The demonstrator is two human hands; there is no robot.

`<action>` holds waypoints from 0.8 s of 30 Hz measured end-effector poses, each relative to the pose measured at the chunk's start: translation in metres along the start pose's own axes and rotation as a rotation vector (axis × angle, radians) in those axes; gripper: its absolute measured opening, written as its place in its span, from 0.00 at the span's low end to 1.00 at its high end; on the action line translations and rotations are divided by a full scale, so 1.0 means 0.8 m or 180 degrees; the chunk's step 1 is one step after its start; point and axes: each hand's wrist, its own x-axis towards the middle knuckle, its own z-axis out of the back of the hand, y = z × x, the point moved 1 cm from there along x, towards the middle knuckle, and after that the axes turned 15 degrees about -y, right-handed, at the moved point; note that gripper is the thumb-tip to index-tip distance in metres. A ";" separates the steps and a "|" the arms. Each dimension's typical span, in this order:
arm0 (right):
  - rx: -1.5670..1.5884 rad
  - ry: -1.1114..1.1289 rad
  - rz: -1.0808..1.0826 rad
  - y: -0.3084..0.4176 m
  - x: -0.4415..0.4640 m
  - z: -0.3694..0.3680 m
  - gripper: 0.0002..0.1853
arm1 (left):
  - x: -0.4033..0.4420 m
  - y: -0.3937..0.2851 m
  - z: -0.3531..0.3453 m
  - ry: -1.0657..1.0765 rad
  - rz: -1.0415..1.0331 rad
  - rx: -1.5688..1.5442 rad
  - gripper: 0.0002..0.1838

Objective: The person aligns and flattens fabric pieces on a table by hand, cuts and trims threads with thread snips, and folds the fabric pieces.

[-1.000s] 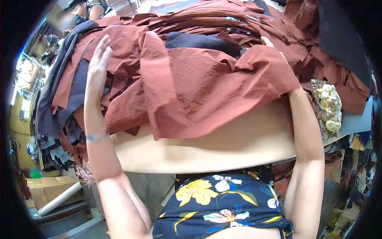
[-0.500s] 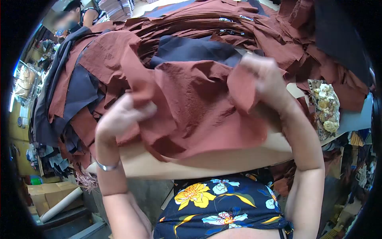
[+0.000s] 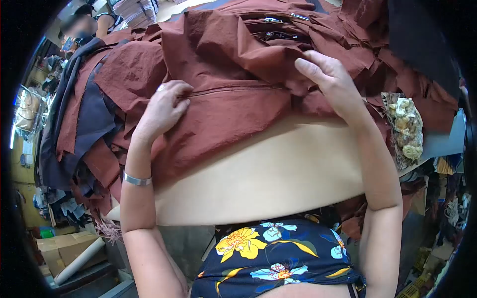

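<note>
A reddish-brown fabric piece lies spread in front of me, a long seam or zipper line running across it. At the left end of that line, the curled fingers and thumb of my left hand pinch the cloth. My right hand is over the piece's right side, thumb and fingers stretched out and slightly apart; its lower fingers are partly hidden. Under it the cloth is blurred by motion. The upper part of the piece is folded in loose bulges toward the stack behind.
Stacked brown pieces with metal zipper pulls lie at the back. Dark navy cloth hangs on the left. A lumpy yellowish bundle on cardboard sits at right. The beige tabletop shows in front. Another person is at far left.
The brown piece was bunched and lifted between both hands; now it lies flatter and farther back, its seam line showing. The right hand has loosened from the cloth, and more tabletop shows.
</note>
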 end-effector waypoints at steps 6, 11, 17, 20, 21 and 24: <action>-0.2463 0.0397 0.1163 -0.041 -0.015 -0.033 0.41 | -0.008 -0.002 -0.010 0.0325 0.0431 0.0707 0.14; -0.2269 0.0376 0.1139 -0.045 -0.022 -0.024 0.34 | -0.016 -0.014 0.001 -0.0796 0.0169 -0.0046 0.07; -0.2334 -0.0047 0.1894 -0.025 -0.031 -0.020 0.25 | -0.032 -0.069 0.049 -0.1019 -0.0227 -0.0571 0.09; -0.1894 -0.0715 0.2297 0.021 -0.024 -0.012 0.22 | -0.030 -0.068 0.063 -0.0587 -0.0485 0.0612 0.12; -0.2038 -0.0631 0.2439 0.033 -0.024 -0.014 0.21 | -0.034 -0.049 0.063 -0.0386 -0.0315 0.0780 0.15; -0.2387 -0.0916 0.2838 0.077 -0.025 -0.008 0.20 | -0.024 -0.039 0.101 -0.1087 -0.0164 0.2062 0.14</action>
